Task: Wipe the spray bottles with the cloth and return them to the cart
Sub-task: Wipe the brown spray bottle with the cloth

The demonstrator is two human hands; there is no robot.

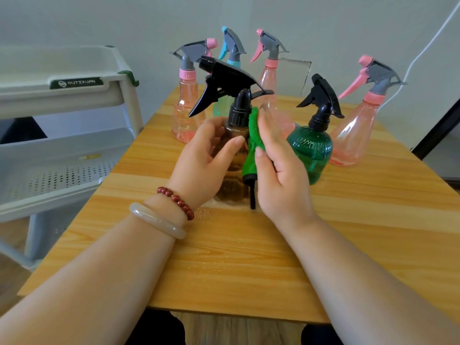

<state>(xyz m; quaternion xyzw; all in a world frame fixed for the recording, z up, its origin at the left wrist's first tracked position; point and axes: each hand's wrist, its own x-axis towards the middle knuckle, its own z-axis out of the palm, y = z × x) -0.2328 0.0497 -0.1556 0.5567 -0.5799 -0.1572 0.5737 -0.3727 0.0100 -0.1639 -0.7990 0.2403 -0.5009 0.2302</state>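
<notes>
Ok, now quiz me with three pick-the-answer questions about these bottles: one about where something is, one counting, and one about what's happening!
1. Where is the white cart?
A) left of the table
B) right of the table
C) on top of the table

2. How many pink bottles are there?
A) one
B) three
C) six

3. What is happening to the brown bottle?
A) it lies tipped over
B) it sits in the cart
C) the left hand holds it while the right hand presses the green cloth on it

Answers:
1 A, the cart stands off the table's left edge.
2 B, three pink bodies stand on the table.
3 C, the bottle is upright between both hands.
</notes>
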